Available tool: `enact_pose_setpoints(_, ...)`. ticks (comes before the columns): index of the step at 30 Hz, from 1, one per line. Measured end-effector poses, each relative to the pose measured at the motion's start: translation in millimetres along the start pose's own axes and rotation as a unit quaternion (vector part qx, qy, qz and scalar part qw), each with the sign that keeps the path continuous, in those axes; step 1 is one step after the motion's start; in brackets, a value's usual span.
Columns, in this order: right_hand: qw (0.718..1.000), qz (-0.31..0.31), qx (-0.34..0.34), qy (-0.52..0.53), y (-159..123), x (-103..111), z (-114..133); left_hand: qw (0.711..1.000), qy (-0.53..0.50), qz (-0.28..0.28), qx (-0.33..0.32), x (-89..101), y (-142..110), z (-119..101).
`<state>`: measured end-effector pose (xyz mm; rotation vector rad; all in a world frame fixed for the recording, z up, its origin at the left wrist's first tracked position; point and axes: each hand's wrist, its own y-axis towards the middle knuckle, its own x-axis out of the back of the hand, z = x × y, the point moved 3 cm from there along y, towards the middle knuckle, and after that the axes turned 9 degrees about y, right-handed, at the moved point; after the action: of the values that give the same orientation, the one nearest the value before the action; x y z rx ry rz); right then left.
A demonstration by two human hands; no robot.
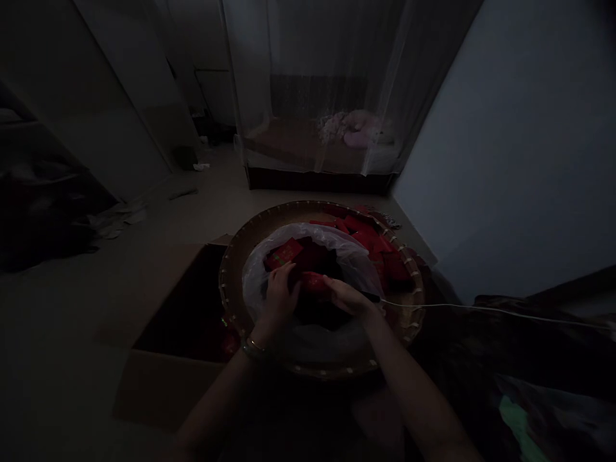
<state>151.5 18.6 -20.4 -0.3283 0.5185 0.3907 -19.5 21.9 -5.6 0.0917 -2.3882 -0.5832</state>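
In the dim head view, a shiny red packet (314,283) is over the middle of a wide round woven bamboo tray (231,256). My right hand (347,296) grips its right end, thumb and fingers closed. At the packet's left side is my left hand (282,289), thumb and index finger apart; whether it touches the packet I cannot tell. Just beyond it lies a red envelope (285,254) with a greenish mark. A clear plastic bag (353,253) spreads around these things. Beside my right wrist is a dark slim object (369,296) on a white cable.
Several red envelopes (368,237) are heaped along the tray's far right side. An open cardboard box (163,366) stands at left, a red item inside. The white cable (481,309) runs right. Behind is a bed (289,138) under netting; a wall (520,128) rises at right.
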Motion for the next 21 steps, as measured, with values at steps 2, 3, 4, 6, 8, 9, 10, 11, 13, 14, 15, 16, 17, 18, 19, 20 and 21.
enact_pose_setpoints(2, 1.000, -0.015, 0.008, -0.004, 5.6, 1.6, -7.2, 0.988, 0.103, 0.062, -0.102, -2.2, -4.0, -13.6)
enact_pose_setpoints(3, 1.000, -0.017, 0.013, -0.007, 8.1, 1.3, -10.9, 0.976, 0.139, 0.097, -0.133, -5.1, -6.0, -17.5)
enact_pose_setpoints(4, 1.000, -0.017, 0.019, -0.012, 10.0, 0.5, -14.0, 0.965, 0.163, 0.128, -0.159, -8.5, -7.8, -19.7)
enact_pose_setpoints(6, 0.999, -0.014, 0.026, -0.029, 11.3, -1.7, -17.1, 0.956, 0.184, 0.150, -0.174, -14.5, -9.4, -17.9)
enact_pose_setpoints(8, 0.999, -0.011, 0.021, -0.045, 8.8, -2.9, -14.6, 0.959, 0.183, 0.140, -0.165, -18.8, -8.9, -11.1)
enact_pose_setpoints(9, 0.999, -0.009, 0.014, -0.052, 6.3, -2.7, -11.0, 0.962, 0.176, 0.134, -0.158, -20.3, -8.3, -7.1)
enact_pose_setpoints(10, 0.998, -0.009, 0.009, -0.056, 3.1, -1.4, -5.9, 0.967, 0.165, 0.126, -0.149, -21.0, -7.5, -3.2)
enact_pose_setpoints(11, 0.998, -0.015, 0.011, -0.058, -0.5, 1.0, 0.3, 0.972, 0.153, 0.116, -0.136, -21.0, -6.5, 0.3)
enact_pose_setpoints(13, 0.996, -0.051, 0.036, -0.063, -8.2, 9.7, 13.7, 0.982, 0.128, 0.095, -0.104, -19.7, -4.7, 5.8)
enact_pose_setpoints(14, 0.993, -0.082, 0.046, -0.075, -11.8, 15.5, 18.8, 0.986, 0.117, 0.084, -0.087, -18.9, -3.9, 7.7)
enact_pose_setpoints(15, 0.987, -0.106, 0.030, -0.114, -14.8, 20.9, 20.9, 0.989, 0.107, 0.074, -0.072, -18.1, -3.2, 9.1)
enact_pose_setpoints(16, 0.978, -0.117, -0.003, -0.173, -17.1, 25.4, 20.3, 0.991, 0.098, 0.065, -0.059, -17.6, -2.8, 10.2)
enact_pose_setpoints(17, 0.961, -0.112, -0.040, -0.249, -18.7, 28.6, 17.9, 0.993, 0.091, 0.058, -0.050, -17.2, -2.5, 11.0)
enact_pose_setpoints(18, 0.935, -0.100, -0.067, -0.333, -19.5, 30.7, 14.9, 0.994, 0.084, 0.051, -0.044, -17.1, -2.4, 11.7)
enact_pose_setpoints(19, 0.902, -0.085, -0.081, -0.415, -19.6, 31.8, 11.9, 0.995, 0.079, 0.044, -0.040, -17.0, -2.4, 12.3)
enact_pose_setpoints(20, 0.868, -0.075, -0.076, -0.485, -19.0, 32.0, 9.9, 0.996, 0.077, 0.038, -0.038, -16.9, -2.5, 13.0)
enact_pose_setpoints(21, 0.837, -0.072, -0.057, -0.540, -17.8, 31.4, 9.1, 0.996, 0.075, 0.033, -0.037, -16.8, -2.6, 13.6)
